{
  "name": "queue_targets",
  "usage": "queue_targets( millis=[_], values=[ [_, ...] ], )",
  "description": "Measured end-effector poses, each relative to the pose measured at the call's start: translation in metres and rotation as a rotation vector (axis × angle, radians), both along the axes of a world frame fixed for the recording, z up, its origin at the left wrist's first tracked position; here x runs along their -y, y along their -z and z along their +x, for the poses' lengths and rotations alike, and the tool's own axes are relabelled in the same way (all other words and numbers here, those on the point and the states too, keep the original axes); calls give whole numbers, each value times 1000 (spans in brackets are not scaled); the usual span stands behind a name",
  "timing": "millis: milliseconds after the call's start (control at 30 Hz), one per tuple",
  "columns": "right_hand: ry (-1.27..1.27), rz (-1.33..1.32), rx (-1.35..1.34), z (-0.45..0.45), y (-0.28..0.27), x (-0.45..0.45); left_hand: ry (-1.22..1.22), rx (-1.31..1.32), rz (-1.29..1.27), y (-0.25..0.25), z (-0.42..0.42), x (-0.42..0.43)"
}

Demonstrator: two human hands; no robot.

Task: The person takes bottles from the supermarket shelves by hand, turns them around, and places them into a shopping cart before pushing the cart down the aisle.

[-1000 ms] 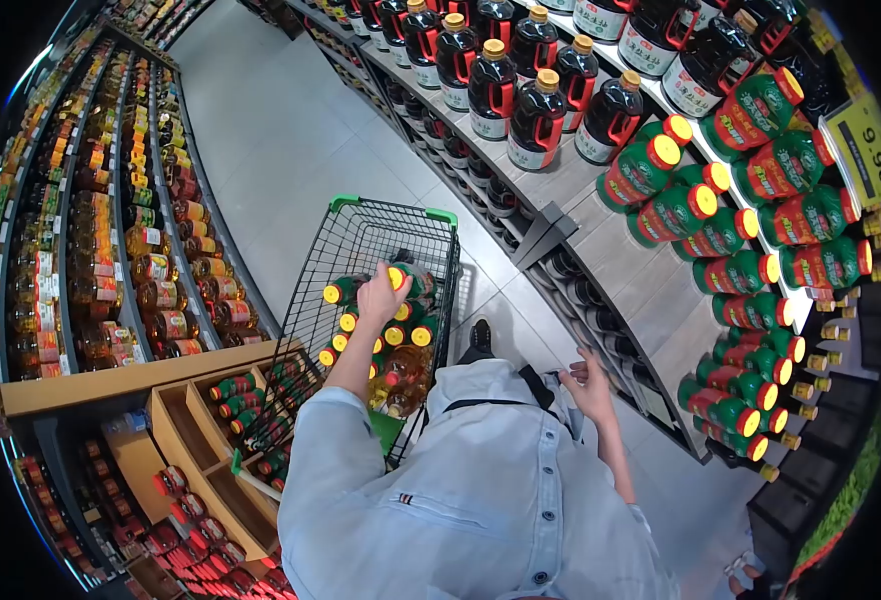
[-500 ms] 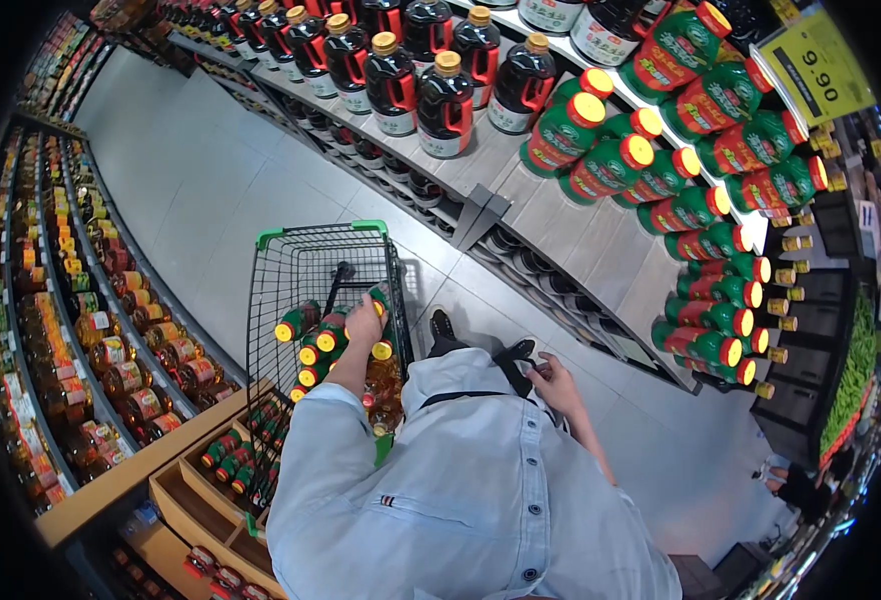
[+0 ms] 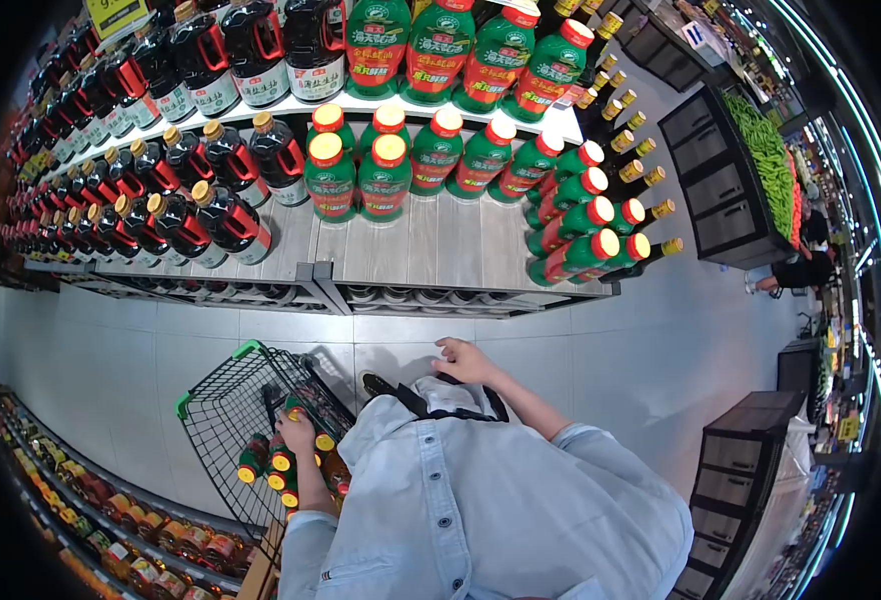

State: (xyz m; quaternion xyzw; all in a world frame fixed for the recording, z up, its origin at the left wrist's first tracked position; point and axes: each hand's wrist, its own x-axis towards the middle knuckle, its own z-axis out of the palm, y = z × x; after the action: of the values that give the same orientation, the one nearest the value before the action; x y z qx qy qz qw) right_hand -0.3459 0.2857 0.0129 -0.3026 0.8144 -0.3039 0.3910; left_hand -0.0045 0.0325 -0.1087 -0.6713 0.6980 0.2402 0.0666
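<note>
My left hand (image 3: 297,432) is down inside the wire shopping cart (image 3: 223,402), its fingers closed around a green oyster sauce bottle (image 3: 294,404) near the cart's inner side. Several more oyster sauce bottles (image 3: 254,452) with yellow caps lie in the cart beside and below that hand. In front of my waist, my right hand (image 3: 468,361) hovers over the floor, fingers apart and holding nothing. Ahead of it, rows of green oyster sauce bottles (image 3: 384,180) with red labels stand on the wooden display shelf (image 3: 411,240).
Dark soy sauce jugs (image 3: 231,228) with red handles fill the display's left side. Shelves of oil bottles (image 3: 166,535) run along the lower left. A vegetable stand (image 3: 726,215) and dark cabinets (image 3: 736,480) are on the right. A person (image 3: 801,270) is at the far right.
My view has turned right, so the display now lies straight ahead and the cart sits lower left. My left hand stays in the cart on the bottle; my right hand has risen forward.
</note>
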Motion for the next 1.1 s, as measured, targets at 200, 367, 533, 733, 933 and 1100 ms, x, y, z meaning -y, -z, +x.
queue_targets(
  millis=[200,367,533,733,933,1100],
  values=[
    [263,-204,-192,-74,-25,25,-233,-563,-238,-40,-34,-32],
    [562,-436,-689,-165,-89,56,-59,-653,-416,-94,-84,-60],
    [953,-606,-994,-270,-141,83,50,-739,-353,-117,-117,-82],
    [1098,-483,-728,-332,-113,95,145,-726,-357,-117,-128,-97],
    [1031,-529,-907,-310,-105,79,102,-826,-253,-136,-143,-108],
    [908,-648,-1001,-282,-91,74,168,-900,-153,-146,-168,-111]
  ],
)
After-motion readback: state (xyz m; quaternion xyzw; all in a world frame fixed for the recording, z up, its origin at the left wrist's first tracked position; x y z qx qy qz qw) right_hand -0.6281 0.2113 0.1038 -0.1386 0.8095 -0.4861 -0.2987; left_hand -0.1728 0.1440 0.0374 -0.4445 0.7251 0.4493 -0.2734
